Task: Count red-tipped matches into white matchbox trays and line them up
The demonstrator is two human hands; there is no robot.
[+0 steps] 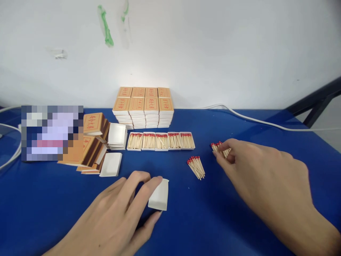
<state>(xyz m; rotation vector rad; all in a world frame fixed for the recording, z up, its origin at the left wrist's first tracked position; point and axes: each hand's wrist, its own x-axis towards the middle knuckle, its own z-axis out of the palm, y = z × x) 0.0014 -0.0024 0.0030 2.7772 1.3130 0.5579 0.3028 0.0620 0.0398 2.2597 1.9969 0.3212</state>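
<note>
My left hand [128, 209] grips a white matchbox tray [159, 196] between thumb and fingers; its inside is bare. Over on the right, the fingers of my right hand [261, 181] are bent down onto a pile of red-headed matches [215, 146], partly covering it. Whether any match is pinched there cannot be made out. Between the two hands lies a small loose bunch of matches [196, 167]. Behind them runs a row of several trays filled with matches [161, 141], all heads pointing away from me.
Stacked matchboxes [144, 105] stand against the wall. Orange matchbox sleeves [92, 149] lie in a leaning heap at left, beside a stack of white trays [117, 134] and another white tray [112, 164]. A white cable [250, 119] crosses the blue table at back right.
</note>
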